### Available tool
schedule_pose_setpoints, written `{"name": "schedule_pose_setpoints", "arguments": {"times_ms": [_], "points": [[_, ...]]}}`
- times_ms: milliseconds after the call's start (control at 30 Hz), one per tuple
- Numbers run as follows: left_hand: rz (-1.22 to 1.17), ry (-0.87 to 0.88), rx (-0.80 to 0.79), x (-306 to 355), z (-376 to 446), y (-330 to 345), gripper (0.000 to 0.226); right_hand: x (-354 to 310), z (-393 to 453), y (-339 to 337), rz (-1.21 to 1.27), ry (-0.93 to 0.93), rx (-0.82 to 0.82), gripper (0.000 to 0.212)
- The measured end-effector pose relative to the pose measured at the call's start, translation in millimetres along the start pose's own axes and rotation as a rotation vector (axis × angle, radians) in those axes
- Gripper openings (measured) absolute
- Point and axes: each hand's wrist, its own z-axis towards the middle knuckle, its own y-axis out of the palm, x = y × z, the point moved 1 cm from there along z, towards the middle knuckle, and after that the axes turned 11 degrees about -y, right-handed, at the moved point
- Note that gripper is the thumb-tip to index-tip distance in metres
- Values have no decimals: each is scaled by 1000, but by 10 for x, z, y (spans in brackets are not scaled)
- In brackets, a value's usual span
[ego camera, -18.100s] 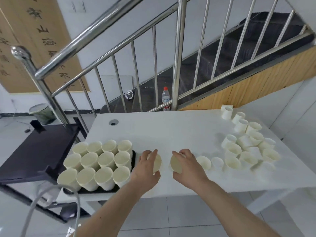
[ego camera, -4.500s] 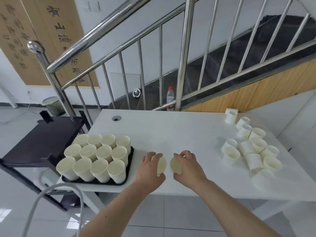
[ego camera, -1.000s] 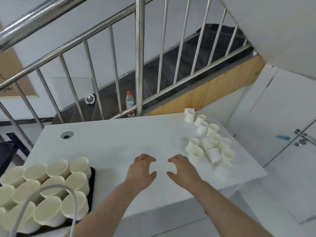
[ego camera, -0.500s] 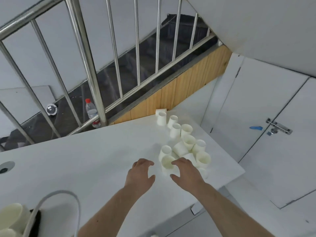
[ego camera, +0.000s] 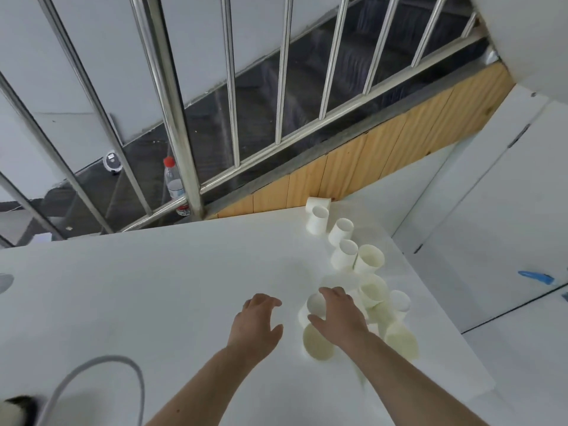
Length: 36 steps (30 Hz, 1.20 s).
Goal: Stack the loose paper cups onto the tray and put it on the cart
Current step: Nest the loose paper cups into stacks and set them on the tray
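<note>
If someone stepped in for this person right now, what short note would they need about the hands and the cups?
Left hand: open, fingers loosely bent above the white table, holding nothing.
Right hand: fingers spread over the nearest loose cups; a firm grip cannot be made out.
Things: the remaining loose paper cups sit clustered at the table's right end, some upright, some tipped. Tray and cart are out of view.
Done: cannot be judged from this view.
Left: gather these cups, stack them on the tray, move the tray to the cart.
</note>
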Motion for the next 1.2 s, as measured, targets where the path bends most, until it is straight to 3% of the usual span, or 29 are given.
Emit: {"name": "schedule_pose_setpoints", "arguments": {"times_ms": [267,433,567,667,767,867,1000,1200], "points": [[-13,-98,-48,-42,90,83,50,18,312,94,-43,15,-61,50],[-57,-127,-57,-11,155,96,70,27,375,-24,63,-13,59,36],[-260,-145,-45,62,213,91,92,19,401,-170,527,-7,149,25],[-431,-152,-21,81,220,83,97,-16,393,-279,894,134,139,18],[-561,-123,-27,118,201,62,81,-13,359,-312,1111,261,73,20],[-704,-87,-22,185,170,15,61,-14,304,-305,1238,276,33,25],[-694,-44,47,215,143,-30,69,-36,253,-300,1257,271,-11,28],[-517,41,156,238,149,-82,68,-123,199,-322,893,84,50,24]]}}
